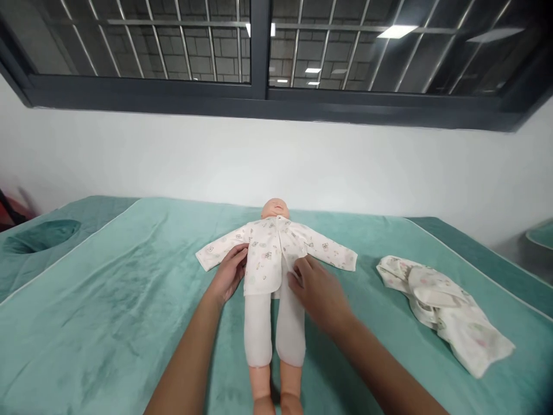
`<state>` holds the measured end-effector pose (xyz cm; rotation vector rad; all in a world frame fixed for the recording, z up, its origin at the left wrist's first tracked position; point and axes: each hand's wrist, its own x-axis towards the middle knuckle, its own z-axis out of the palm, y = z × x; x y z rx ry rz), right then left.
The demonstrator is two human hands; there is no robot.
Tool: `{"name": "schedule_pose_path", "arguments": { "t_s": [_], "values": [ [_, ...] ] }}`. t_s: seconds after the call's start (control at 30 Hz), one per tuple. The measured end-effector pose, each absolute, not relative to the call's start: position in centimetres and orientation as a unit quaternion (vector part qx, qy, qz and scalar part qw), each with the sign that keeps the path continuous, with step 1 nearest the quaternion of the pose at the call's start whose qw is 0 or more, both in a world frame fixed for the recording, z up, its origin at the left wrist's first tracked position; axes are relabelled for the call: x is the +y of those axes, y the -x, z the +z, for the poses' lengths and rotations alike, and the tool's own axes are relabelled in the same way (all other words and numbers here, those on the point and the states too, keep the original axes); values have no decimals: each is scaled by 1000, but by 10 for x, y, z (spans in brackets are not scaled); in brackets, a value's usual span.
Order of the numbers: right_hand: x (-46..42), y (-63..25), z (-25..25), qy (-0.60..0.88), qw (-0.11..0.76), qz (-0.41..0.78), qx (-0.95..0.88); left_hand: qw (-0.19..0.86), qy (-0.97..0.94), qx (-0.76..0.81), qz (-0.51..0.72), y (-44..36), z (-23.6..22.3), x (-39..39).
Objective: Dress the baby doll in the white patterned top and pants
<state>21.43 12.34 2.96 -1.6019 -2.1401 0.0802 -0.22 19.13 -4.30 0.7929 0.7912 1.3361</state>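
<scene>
A baby doll (275, 207) lies on its back, head toward the wall, wearing a white patterned baby shirt (264, 259) with both sleeves stretched out sideways. White leggings (258, 328) cover its legs to about the shins; the lower legs are bare. My left hand (232, 272) rests against the shirt's side below one sleeve, fingers loosely curved and partly hidden. With fingertips pinched together, my right hand (320, 289) holds the shirt's front edge on the other side. The shirt's front is parted at the lower middle, above the leggings.
A crumpled white patterned garment (449, 308) lies to the right on the green padded cover (129, 300). At the far left the cover has an oval hollow (43, 235). Behind stands a white wall (207, 161) beneath a dark-framed window (259, 101) with bars.
</scene>
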Motion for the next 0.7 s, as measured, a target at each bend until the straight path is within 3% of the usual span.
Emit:
{"name": "schedule_pose_path", "arguments": {
  "t_s": [0.3, 0.47, 0.53, 0.7],
  "values": [
    [107, -201, 36, 513, 265, 110, -809, 645, -349, 345, 586, 2, -41, 191],
    [87, -249, 47, 501, 304, 175, -791, 652, -336, 354, 580, 2, -40, 191],
    [84, -291, 41, 541, 279, 120, -784, 651, -337, 354, 580, 2, -41, 192],
    [74, -422, 11, 709, 155, -208, -656, 650, -341, 348, 583, 3, -44, 195]
  ]
}}
